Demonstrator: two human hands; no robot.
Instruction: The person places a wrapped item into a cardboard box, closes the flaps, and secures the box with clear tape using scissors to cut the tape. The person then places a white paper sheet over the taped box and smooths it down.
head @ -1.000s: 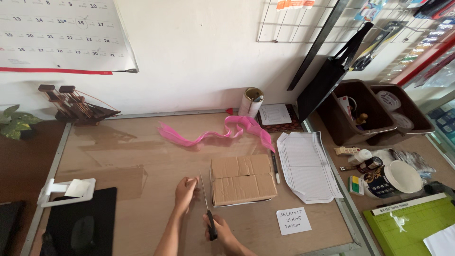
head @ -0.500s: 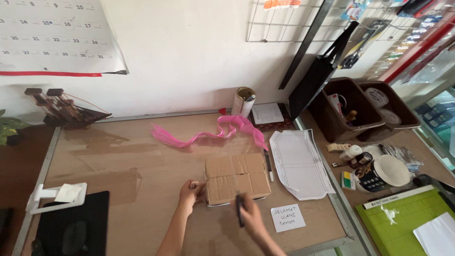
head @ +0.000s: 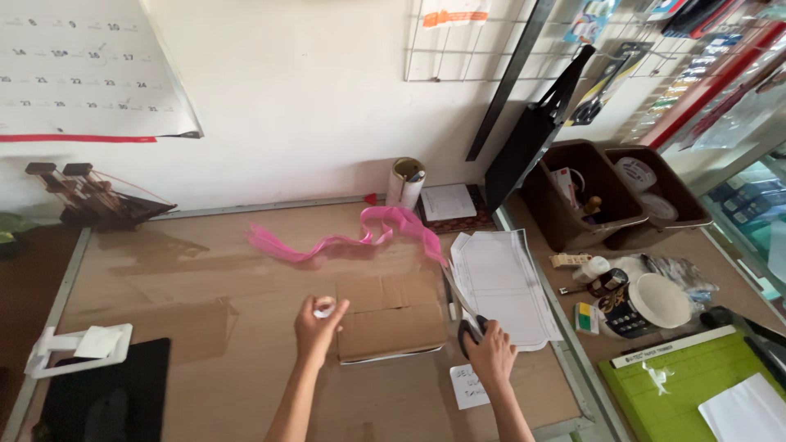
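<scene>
Brown cardboard box [head: 391, 317] lies flat on the bench [head: 205, 286] between both hands, long axis left-right. Left hand [head: 318, 323] pinches a small white scrap [head: 324, 309] beside it; right hand [head: 491, 354] grips black-handled scissors [head: 467, 315].

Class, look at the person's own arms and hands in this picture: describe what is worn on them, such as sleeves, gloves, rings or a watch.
Both forearms are bare as far as the frame shows: no sleeve reaches them. The left hand and right hand wear no gloves. No watch or bracelet shows at either wrist. Rings, if any, are too small to tell. No markings show on either arm.
</scene>
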